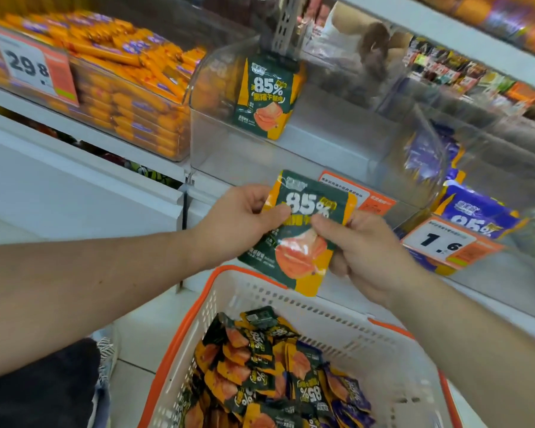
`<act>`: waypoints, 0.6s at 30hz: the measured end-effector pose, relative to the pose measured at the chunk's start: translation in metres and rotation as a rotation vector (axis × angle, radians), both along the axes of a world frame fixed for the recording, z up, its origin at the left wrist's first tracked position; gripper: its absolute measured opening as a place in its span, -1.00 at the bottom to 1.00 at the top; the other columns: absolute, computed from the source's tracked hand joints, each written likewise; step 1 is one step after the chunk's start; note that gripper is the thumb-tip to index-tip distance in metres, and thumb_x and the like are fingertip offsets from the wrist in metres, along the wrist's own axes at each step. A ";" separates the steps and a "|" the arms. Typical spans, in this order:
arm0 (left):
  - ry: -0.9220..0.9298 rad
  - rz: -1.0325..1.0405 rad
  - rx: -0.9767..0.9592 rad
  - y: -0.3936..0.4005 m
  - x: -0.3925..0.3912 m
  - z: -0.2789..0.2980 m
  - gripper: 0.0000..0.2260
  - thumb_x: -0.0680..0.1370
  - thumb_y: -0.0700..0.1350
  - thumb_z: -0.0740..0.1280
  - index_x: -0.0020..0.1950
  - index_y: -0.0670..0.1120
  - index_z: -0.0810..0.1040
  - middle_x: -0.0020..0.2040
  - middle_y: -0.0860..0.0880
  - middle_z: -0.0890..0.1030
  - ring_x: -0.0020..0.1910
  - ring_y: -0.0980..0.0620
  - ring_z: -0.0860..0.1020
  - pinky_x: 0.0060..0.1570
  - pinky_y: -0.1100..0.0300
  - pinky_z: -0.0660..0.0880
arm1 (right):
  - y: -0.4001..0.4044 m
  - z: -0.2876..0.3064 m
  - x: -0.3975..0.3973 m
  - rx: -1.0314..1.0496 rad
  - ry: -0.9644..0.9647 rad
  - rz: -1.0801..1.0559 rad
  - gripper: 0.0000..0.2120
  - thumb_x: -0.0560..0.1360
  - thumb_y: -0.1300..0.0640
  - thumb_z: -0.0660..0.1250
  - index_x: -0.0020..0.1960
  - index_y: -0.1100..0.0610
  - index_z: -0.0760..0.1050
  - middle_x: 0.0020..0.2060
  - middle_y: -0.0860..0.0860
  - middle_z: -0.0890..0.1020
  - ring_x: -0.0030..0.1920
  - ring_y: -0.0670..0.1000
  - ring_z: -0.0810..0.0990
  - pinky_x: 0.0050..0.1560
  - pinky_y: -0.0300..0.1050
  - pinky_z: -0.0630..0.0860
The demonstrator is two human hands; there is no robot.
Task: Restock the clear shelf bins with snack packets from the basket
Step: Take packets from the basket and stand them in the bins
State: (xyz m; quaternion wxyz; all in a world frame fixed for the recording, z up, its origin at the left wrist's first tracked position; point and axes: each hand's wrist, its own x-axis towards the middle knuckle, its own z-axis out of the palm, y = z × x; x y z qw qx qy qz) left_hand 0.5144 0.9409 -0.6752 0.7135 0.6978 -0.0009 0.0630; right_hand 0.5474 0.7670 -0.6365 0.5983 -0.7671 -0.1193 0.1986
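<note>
A green and orange snack packet (303, 251) marked 85% is held upright between both hands, just above the basket. My left hand (238, 223) pinches its left edge with thumb on the front. My right hand (365, 248) grips its right side. The white basket (368, 359) with an orange rim sits below, holding several green and purple packets (260, 375). In front stands the clear shelf bin (223, 149), where matching green packets (267, 94) stand upright at the back.
To the left, a clear bin is full of orange packets (130, 88) behind a 29.8 price tag (34, 66). To the right, a bin holds purple packets (473, 211) behind a price tag (442, 242). White shelf edges run above and below.
</note>
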 end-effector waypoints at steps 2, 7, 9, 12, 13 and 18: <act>-0.068 0.112 0.039 0.005 0.007 0.007 -0.81 0.62 -0.13 0.30 -0.17 -0.12 0.58 -0.28 -0.01 0.61 -0.29 0.10 0.54 -0.20 0.18 0.49 | 0.008 0.022 0.005 0.029 -0.021 -0.024 -0.78 0.55 0.16 0.31 -0.26 0.16 0.54 -0.52 0.10 0.45 -0.61 -0.04 0.22 -0.54 -0.26 0.15; -0.596 0.485 0.530 0.038 0.026 0.007 -0.76 0.57 -0.04 0.10 0.01 -0.03 0.55 -0.12 0.06 0.53 -0.07 0.06 0.46 -0.03 0.05 0.36 | 0.023 0.072 0.032 0.112 0.170 -0.067 -0.85 0.58 0.08 0.28 -0.10 0.15 0.48 -0.64 -0.08 0.41 -0.64 -0.14 0.22 -0.62 -0.33 0.16; -0.661 0.592 0.792 0.047 0.036 0.007 -0.76 0.50 -0.09 0.17 0.14 0.02 0.48 0.07 0.00 0.55 0.12 -0.04 0.41 0.09 0.04 0.26 | 0.028 0.083 0.049 0.232 0.307 -0.081 -0.89 0.58 0.08 0.28 0.05 0.12 0.45 -0.41 -0.08 0.52 -0.66 -0.16 0.23 -0.66 -0.40 0.18; -0.663 0.620 1.120 0.047 0.048 0.001 -0.51 0.33 -0.10 0.28 0.27 -0.10 0.52 0.29 -0.07 0.52 0.33 -0.10 0.32 0.32 -0.01 0.14 | 0.044 0.088 0.080 0.289 0.375 -0.187 -0.85 0.58 0.07 0.31 -0.13 0.09 0.44 -0.16 -0.04 0.48 -0.68 -0.17 0.25 -0.65 -0.41 0.21; -0.653 0.607 1.193 0.046 0.051 -0.002 -0.45 0.30 -0.10 0.28 0.30 -0.14 0.51 0.31 -0.09 0.51 0.36 -0.12 0.32 0.39 -0.05 0.09 | 0.051 0.088 0.091 0.271 0.361 -0.230 -0.82 0.58 0.07 0.32 -0.17 0.07 0.43 -0.24 -0.05 0.47 -0.68 -0.18 0.26 -0.65 -0.40 0.22; -0.654 0.605 1.349 0.047 0.060 -0.016 -0.36 0.23 -0.12 0.25 0.33 -0.19 0.47 0.26 -0.13 0.53 0.34 -0.16 0.36 0.46 -0.18 0.03 | 0.091 0.067 0.150 -0.106 0.059 -0.228 -0.85 0.57 0.07 0.35 -0.15 0.06 0.47 -0.36 -0.04 0.51 -0.58 -0.14 0.39 -0.57 -0.34 0.34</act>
